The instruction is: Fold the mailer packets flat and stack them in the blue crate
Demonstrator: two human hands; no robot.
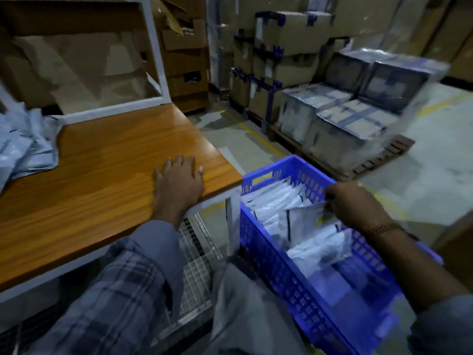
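Warehouse floor with stacked brown cardboard boxes [286,34] and shrink-wrapped bundles on a wooden pallet [353,116] behind. Glossy orange wood-grain surface [115,160] on a white metal frame — left hand [179,180] rests flat on it near the corner, fingers straight, gripping nothing. Right hand [350,203] pinches the top edge of a white plastic mailer packet [304,221] standing inside the perforated blue plastic crate [281,267], which sits on the floor just beside the surface leg. More white packets [273,198] lie stacked in the crate, slightly fanned.

Step looks like seating this packet into the stack. Best done by pressing it down flat against its neighbours before letting go — the thin, slick film likely springs up or slides. Loose pile of crumpled pale-blue unfolded mailers [25,147] waits at the surface's far left, soft and wrinkled; lots probably remain.
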